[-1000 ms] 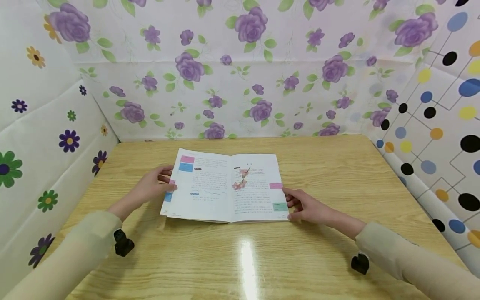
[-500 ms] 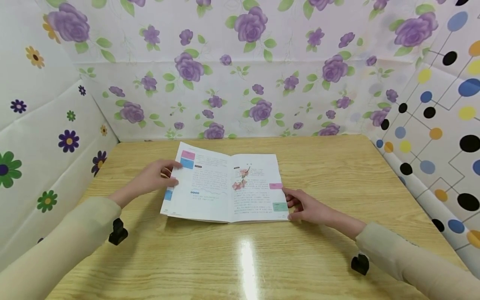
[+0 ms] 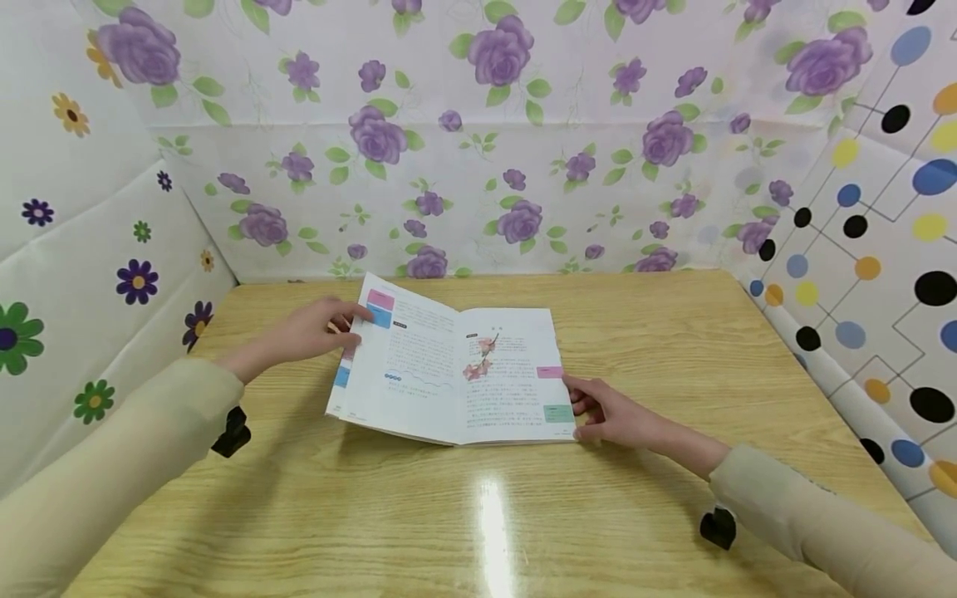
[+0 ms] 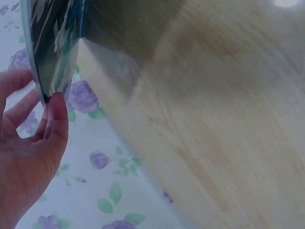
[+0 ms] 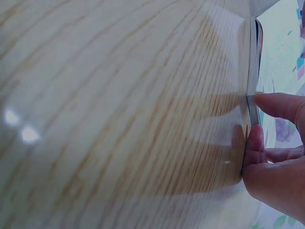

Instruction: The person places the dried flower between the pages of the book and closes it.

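An open book (image 3: 419, 365) lies on the wooden table, printed pages up, with pink and blue tabs on the left page and a flower picture on the right one. My left hand (image 3: 314, 328) grips the left edge of the book, whose left half is raised and tilted off the tabletop. In the left wrist view the dark outer cover (image 4: 55, 52) shows between thumb and fingers. At the lower right edge, my right hand (image 3: 616, 415) holds the book's corner. The right wrist view shows thumb and fingers on the thin book edge (image 5: 253, 62), low against the table.
The wooden table (image 3: 658, 324) is bordered by a back wall covering (image 3: 449, 166) with purple roses. Daisy-patterned cloth (image 3: 90, 249) hangs at the left, dotted cloth (image 3: 860, 274) at the right. Light glares on the table's front.
My left hand has moved up and slightly right along the left edge, and the book's left half has risen off the table. The right hand has stayed in place.
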{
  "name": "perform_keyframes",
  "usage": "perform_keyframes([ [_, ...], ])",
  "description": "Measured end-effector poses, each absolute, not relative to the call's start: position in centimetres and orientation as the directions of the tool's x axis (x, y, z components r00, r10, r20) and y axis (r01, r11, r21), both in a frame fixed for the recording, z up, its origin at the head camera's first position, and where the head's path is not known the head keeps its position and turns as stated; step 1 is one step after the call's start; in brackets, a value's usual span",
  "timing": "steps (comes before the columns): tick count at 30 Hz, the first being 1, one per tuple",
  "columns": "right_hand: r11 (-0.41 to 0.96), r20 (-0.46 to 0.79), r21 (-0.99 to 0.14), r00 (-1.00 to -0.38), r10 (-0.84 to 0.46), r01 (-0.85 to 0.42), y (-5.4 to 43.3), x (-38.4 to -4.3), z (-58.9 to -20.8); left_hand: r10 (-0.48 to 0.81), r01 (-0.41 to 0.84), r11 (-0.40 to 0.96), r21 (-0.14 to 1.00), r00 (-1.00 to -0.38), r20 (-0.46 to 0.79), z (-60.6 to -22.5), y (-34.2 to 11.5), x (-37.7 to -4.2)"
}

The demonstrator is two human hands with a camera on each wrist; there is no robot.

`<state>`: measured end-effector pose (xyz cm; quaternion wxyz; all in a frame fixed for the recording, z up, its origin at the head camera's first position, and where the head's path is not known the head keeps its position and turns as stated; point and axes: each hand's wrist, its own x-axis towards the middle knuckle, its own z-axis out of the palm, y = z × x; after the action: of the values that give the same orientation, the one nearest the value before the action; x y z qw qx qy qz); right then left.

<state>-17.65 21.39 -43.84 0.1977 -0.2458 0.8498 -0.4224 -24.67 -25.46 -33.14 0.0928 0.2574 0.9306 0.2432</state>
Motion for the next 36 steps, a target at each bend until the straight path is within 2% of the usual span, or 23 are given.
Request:
perform_keyframes([
  [7,0.530,-0.134,-0.810,-0.803,-0.581,-0.249,21.6,-17.7,-43.9,0.568,0.457,0.723,0.519,-0.820,-0.070,-31.4,-24.9,-25.8],
  [25,0.511,-0.116,-0.819,-0.797,-0.592,-0.261,21.7,-17.7,-44.1,0.692,0.680,0.665,0.308,-0.716,0.088,-29.5,-22.0,-29.8],
  [33,0.504,-0.124,-0.828,-0.797,-0.591,-0.245,21.7,-17.7,-44.1,0.682,0.665,0.676,0.316,-0.728,0.071,-28.6,-19.8,-30.6],
  [36,0.506,-0.128,-0.828,-0.797,-0.590,-0.242,21.7,-17.7,-44.2,0.701,0.689,0.659,0.303,-0.708,0.084,-28.4,-18.9,-31.1],
])
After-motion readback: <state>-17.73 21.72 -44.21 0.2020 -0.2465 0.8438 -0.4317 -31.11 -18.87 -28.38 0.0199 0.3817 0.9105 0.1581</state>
